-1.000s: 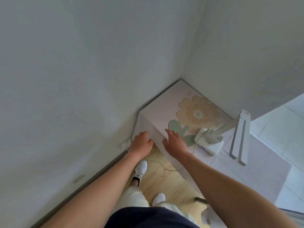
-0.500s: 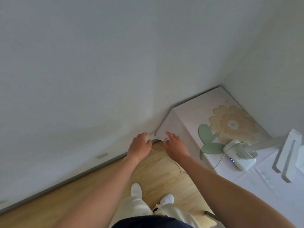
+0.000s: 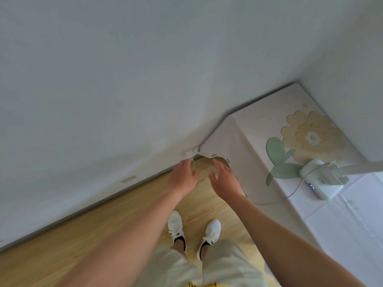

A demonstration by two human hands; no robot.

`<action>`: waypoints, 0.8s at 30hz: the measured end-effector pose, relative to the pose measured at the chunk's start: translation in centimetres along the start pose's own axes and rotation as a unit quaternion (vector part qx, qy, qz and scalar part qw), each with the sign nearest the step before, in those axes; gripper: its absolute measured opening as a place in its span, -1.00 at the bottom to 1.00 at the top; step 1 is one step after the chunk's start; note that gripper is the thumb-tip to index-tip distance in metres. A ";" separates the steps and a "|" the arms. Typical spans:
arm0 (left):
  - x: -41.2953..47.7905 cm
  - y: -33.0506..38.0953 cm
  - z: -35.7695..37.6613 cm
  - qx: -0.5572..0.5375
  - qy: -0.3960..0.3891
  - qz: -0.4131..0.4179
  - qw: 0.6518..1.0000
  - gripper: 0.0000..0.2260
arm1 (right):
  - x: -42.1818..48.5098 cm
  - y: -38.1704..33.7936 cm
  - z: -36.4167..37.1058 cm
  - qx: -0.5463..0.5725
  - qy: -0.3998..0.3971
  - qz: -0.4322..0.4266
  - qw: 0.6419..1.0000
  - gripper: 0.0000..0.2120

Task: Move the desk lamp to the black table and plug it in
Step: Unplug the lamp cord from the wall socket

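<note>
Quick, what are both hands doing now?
Left hand: pinching the thin white cord by the wall.
Right hand: open, holding nothing.

A home — a corner of a lived-in room: plain white walls, a pale wood floor, a surface under a flower-print cloth — and a small white lamp standing on it.
</note>
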State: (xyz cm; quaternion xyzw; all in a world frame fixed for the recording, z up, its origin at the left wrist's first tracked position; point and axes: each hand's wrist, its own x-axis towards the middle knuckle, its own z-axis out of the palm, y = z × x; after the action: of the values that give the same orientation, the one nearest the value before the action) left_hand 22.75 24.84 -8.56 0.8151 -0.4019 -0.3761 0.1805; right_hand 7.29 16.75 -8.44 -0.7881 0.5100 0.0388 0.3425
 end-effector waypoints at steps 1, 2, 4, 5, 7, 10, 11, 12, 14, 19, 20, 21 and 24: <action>0.4 -0.3 0.3 0.001 0.001 0.000 1.000 -0.49 | 0.4 0.2 0.4 0.000 -0.001 0.004 1.000 -0.46; 0.9 -0.7 0.7 0.003 0.003 -0.001 1.000 -0.49 | 0.8 0.5 0.8 0.001 -0.004 0.008 1.000 -0.46; 1.9 -1.4 1.7 0.005 0.010 -0.003 1.000 -0.49 | 1.9 1.2 1.9 0.001 -0.003 0.007 1.000 -0.46; 2.5 -1.9 2.4 0.003 0.013 -0.008 1.000 -0.48 | 2.7 1.7 2.6 0.002 -0.003 0.003 1.000 -0.46; 3.6 -3.0 3.8 -0.004 0.015 -0.016 1.000 -0.46 | 4.1 2.5 4.2 0.013 -0.009 0.001 1.000 -0.46; 5.7 -5.1 6.6 -0.012 0.030 -0.030 0.999 -0.46 | 6.7 4.5 7.1 0.023 -0.029 0.003 0.999 -0.44; 6.4 -5.7 7.3 -0.021 0.034 -0.034 0.999 -0.46 | 7.5 5.1 7.8 0.023 -0.032 0.003 0.999 -0.43; 7.2 -6.3 8.1 -0.031 0.037 -0.037 0.998 -0.46 | 8.4 5.7 8.6 0.024 -0.035 0.002 0.999 -0.43; 9.1 -7.9 10.4 -0.045 0.048 -0.040 0.997 -0.46 | 10.3 7.5 10.9 0.030 -0.037 -0.008 0.999 -0.42; 14.2 -11.2 15.6 -0.076 0.095 -0.053 0.991 -0.49 | 15.5 11.3 16.4 0.060 -0.028 -0.043 0.997 -0.43; 15.1 -12.0 16.6 -0.083 0.103 -0.054 0.990 -0.49 | 16.5 12.0 17.6 0.068 -0.030 -0.046 0.996 -0.44; 16.0 -12.7 17.6 -0.095 0.106 -0.057 0.988 -0.50 | 17.5 12.7 18.8 0.078 -0.034 -0.048 0.995 -0.44; 18.9 -14.9 20.4 -0.133 0.123 -0.051 0.982 -0.52 | 20.7 14.5 21.9 0.089 -0.035 -0.065 0.993 -0.45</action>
State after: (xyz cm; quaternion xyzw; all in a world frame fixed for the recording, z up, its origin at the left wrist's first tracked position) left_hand 22.43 19.17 -39.55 0.8436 -0.2805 -0.3315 0.3159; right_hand 11.41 9.78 -40.86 -0.7839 0.4471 -0.0020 0.4307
